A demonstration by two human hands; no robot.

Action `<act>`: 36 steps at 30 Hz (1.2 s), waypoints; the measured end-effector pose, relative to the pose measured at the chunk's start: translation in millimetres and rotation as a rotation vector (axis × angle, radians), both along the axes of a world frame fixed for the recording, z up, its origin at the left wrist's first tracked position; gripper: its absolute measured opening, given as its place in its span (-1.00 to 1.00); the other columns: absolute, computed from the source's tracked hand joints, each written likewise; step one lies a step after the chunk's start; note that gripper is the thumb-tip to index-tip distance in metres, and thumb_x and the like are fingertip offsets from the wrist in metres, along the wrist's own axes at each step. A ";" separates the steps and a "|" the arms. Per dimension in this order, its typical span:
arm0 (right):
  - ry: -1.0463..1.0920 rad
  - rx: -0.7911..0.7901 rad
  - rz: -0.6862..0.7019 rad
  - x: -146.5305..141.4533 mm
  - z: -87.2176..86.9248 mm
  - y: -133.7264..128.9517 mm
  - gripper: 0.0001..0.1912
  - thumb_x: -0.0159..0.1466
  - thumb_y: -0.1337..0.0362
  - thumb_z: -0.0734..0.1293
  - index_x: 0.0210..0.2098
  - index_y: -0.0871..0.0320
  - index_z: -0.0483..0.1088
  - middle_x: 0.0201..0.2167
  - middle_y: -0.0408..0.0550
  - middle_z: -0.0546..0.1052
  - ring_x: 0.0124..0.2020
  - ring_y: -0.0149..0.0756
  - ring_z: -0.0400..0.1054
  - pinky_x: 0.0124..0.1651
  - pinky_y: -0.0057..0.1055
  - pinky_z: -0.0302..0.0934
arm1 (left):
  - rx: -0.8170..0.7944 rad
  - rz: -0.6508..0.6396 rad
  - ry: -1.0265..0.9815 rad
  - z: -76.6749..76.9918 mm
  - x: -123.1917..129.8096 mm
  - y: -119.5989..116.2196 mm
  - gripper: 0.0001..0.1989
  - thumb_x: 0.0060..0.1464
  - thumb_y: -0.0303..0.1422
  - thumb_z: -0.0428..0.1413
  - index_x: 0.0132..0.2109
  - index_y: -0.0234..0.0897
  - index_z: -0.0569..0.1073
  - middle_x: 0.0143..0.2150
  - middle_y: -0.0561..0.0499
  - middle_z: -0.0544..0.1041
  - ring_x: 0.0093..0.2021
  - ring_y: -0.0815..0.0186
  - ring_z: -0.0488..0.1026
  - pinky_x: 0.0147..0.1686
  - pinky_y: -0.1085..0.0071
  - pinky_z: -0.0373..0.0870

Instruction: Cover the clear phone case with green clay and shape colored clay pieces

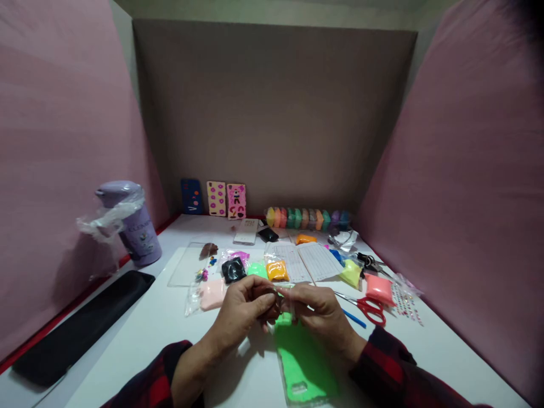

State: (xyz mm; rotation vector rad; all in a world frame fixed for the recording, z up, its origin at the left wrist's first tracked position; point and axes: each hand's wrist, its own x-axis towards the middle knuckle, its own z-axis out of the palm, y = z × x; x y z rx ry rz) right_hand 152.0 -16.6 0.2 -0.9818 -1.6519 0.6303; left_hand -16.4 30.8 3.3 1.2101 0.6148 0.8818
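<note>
The white bench [140,354] is looking smooth. The black packet [233,270] and the orange packet [277,270] are gleaming in glossy plastic. The scissors [362,303] are pairing shiny metal blades with smooth red plastic handles. The notebook [321,262] is showing matt paper. Crinkled clear plastic [121,211] is clinging to the smooth purple tumbler [147,246]. The green phone case [302,354] is looking mostly matt; a checked sleeve [385,368] is showing cloth.

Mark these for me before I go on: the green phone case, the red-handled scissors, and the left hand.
Green phone case [305,358]: head view, on its green face.
Red-handled scissors [362,304]: head view, where the red handles begin.
Left hand [245,304]: head view, back of the hand.
</note>
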 end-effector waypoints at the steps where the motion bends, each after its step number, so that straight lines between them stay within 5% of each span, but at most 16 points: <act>1: -0.001 -0.001 0.005 0.0 -0.2 -0.3 -0.74 0.17 0.26 0.38 -0.13 0.10 0.54 -0.51 -0.04 0.55 -0.51 -0.31 0.38 -0.40 -0.35 0.30 | -0.001 -0.012 -0.006 -0.4 -0.2 0.7 -0.74 -0.07 -0.28 0.26 -0.30 -0.34 0.41 -0.56 0.08 0.45 -0.62 0.42 0.38 -0.70 0.55 0.33; 6: 0.037 -0.063 0.058 -1.3 -6.6 1.0 -0.76 0.22 0.25 0.33 -0.14 0.13 0.55 -0.46 0.00 0.56 -0.45 -0.25 0.42 -0.36 -0.29 0.32 | -0.018 -0.093 -0.025 1.4 -0.5 0.0 -0.73 -0.08 -0.27 0.27 -0.31 -0.34 0.40 -0.57 0.10 0.42 -0.63 0.45 0.35 -0.71 0.55 0.34; 10: 0.092 -0.170 0.025 -3.9 -9.7 0.5 -0.83 0.19 0.24 0.36 -0.33 0.17 0.59 -0.52 -0.01 0.54 -0.48 -0.26 0.40 -0.41 -0.35 0.30 | -0.028 -0.092 -0.018 3.3 -0.5 -3.2 -0.73 -0.09 -0.28 0.27 -0.32 -0.34 0.37 -0.59 0.12 0.39 -0.64 0.45 0.34 -0.73 0.57 0.34; 14: 0.085 -0.124 -0.030 -6.3 -9.2 -1.8 -0.89 0.16 0.30 0.39 -0.41 0.15 0.58 -0.58 -0.07 0.49 -0.53 -0.33 0.34 -0.45 -0.42 0.24 | -0.025 -0.081 -0.020 3.1 -0.1 -5.3 -0.72 -0.07 -0.28 0.26 -0.32 -0.33 0.35 -0.60 0.13 0.39 -0.63 0.46 0.33 -0.74 0.59 0.33; 28: -0.006 -0.004 -0.103 -7.4 -4.7 -3.3 -0.86 0.20 0.29 0.33 -0.36 0.19 0.54 -0.51 -0.02 0.51 -0.47 -0.29 0.38 -0.39 -0.40 0.24 | 0.000 -0.110 -0.063 -0.8 -1.4 -2.4 -0.74 0.05 -0.24 0.18 -0.23 -0.33 0.36 -0.59 0.16 0.36 -0.61 0.47 0.32 -0.66 0.54 0.37; 36: -0.016 0.000 -0.092 -6.4 -4.1 -2.0 -0.80 0.18 0.29 0.35 -0.22 0.18 0.55 -0.50 -0.03 0.53 -0.57 -0.37 0.32 -0.43 -0.40 0.27 | 0.036 -0.009 -0.036 4.1 -2.4 -2.9 -0.75 -0.01 -0.26 0.21 -0.27 -0.35 0.39 -0.60 0.12 0.40 -0.60 0.44 0.33 -0.66 0.54 0.37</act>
